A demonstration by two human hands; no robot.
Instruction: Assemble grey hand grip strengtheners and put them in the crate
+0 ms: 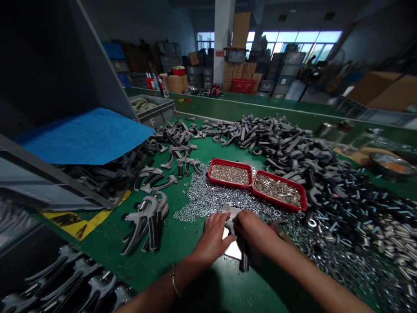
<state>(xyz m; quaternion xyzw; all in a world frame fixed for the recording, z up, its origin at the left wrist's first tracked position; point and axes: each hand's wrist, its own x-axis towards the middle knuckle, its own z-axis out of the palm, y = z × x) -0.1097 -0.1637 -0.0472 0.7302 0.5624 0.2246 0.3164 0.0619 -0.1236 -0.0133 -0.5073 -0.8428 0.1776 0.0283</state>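
Note:
Over a small light metal plate [233, 250] on the bench, both my hands are at work on a grey-and-black hand grip handle [244, 257]. My left hand [213, 234] holds its grey upper end from the left, thumb toward me. From the right, my right hand [256, 229] is closed around the same upper part, with its fingertips partly hidden. The handle's black lower end points toward me. Just beyond my hands lie loose washers [211, 198] and two red trays, the left tray [230, 186] and the right tray [280, 208], filled with small metal parts.
Assembled hand grips with springs [146, 221] lie to my left. A large heap of grey handles [276, 139] spans the back. Black parts with pins [355, 195] and metal rings [342, 261] spread to the right. A grey crate with a blue sheet [87, 134] stands left.

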